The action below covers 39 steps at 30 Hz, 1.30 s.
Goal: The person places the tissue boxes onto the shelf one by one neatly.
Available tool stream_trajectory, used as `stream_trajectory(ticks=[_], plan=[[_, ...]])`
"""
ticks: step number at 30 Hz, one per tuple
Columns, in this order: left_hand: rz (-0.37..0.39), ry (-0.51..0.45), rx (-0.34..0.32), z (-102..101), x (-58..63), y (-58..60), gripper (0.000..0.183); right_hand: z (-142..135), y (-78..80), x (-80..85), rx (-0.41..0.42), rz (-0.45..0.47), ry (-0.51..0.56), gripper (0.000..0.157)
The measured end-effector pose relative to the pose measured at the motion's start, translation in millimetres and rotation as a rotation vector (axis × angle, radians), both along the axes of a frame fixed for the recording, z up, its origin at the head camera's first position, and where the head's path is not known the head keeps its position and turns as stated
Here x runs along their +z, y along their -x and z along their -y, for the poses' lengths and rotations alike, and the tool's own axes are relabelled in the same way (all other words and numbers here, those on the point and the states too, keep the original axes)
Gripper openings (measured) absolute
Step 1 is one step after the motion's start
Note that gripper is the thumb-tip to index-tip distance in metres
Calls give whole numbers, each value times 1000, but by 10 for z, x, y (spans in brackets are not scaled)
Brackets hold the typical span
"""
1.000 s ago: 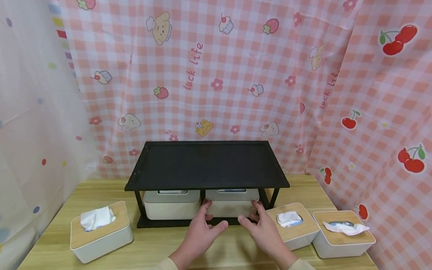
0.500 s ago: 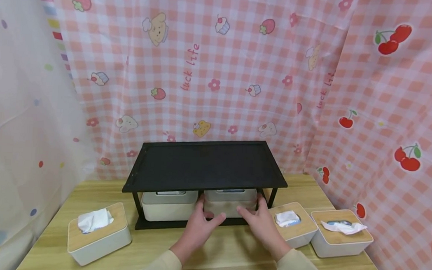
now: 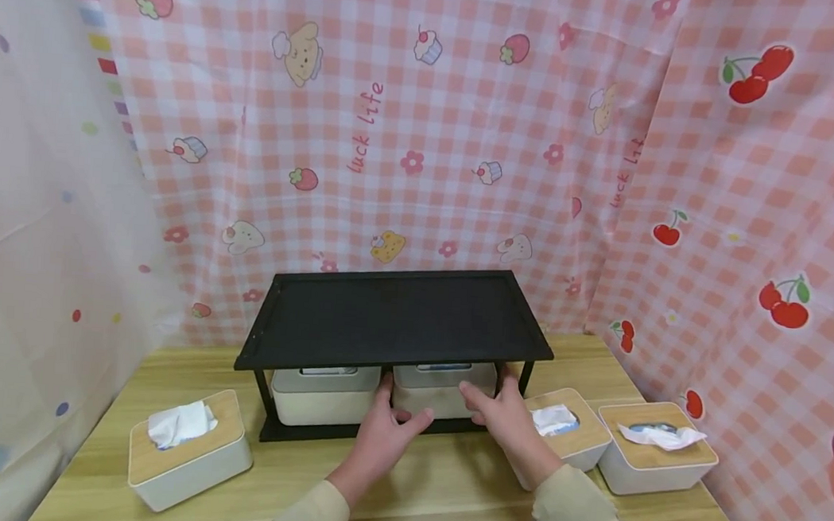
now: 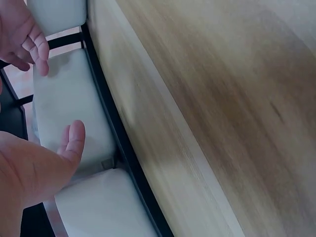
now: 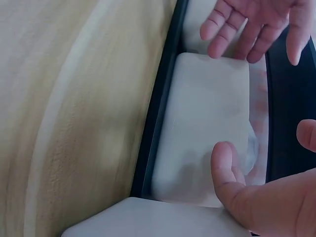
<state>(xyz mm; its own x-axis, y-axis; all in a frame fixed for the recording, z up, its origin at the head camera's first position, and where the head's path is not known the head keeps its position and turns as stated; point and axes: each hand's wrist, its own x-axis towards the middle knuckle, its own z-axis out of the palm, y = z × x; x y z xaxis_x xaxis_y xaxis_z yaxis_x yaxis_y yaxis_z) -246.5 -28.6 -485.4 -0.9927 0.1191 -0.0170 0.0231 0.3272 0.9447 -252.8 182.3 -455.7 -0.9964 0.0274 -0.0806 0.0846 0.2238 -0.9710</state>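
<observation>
A two-bay black rack [image 3: 399, 319] holds a white tissue box in each bay. My left hand [image 3: 380, 441] reaches in by the middle post, its fingers along the left side of the right-bay tissue box [image 3: 433, 401]. At that box's other side is my right hand [image 3: 511, 422], fingertips hidden under the rack top by the right post. Both thumbs point inward before the box front, fingers fairly straight. Both wrist views show the box front [image 4: 74, 103] between the hands; firm contact is unclear. The left-bay tissue box [image 3: 329, 402] sits beside my left hand.
On the wooden table [image 3: 438, 501], a wood-lidded tissue box [image 3: 190, 446] stands left of the rack. Two more, a nearer box [image 3: 567, 433] and a farther box [image 3: 656, 446], stand to the right. Patterned curtain [image 3: 410, 133] encloses the back and sides.
Both hands have moved from the front corners of the right-bay box to deeper along its sides. The right hand has shifted slightly outward. The view has drifted a little; the boxes look unmoved.
</observation>
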Motion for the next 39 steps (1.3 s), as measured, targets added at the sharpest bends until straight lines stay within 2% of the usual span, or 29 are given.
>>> stream_trajectory(ticks=[4, 9, 16, 21, 25, 29, 39], plan=[[7, -32, -31, 6, 0, 15, 111, -8, 25, 7, 10, 17, 22, 101], [2, -32, -25, 5, 4, 18, 110, 5, -20, 14, 1, 16, -6, 101], [9, -39, -56, 2, 0, -10, 112, 12, -41, -19, -13, 29, -33, 112], [6, -16, -45, 4, -4, -26, 112, 18, -54, -20, 0, 20, -15, 115], [-22, 4, -33, 5, 4, -50, 111, 31, -100, 4, 25, 4, -12, 110], [-54, 32, -40, 25, 3, -111, 109, 32, -156, 2, 48, -24, -37, 105], [-61, 120, -95, 270, 25, -327, 103, -10, -316, -40, 32, -20, -137, 109]])
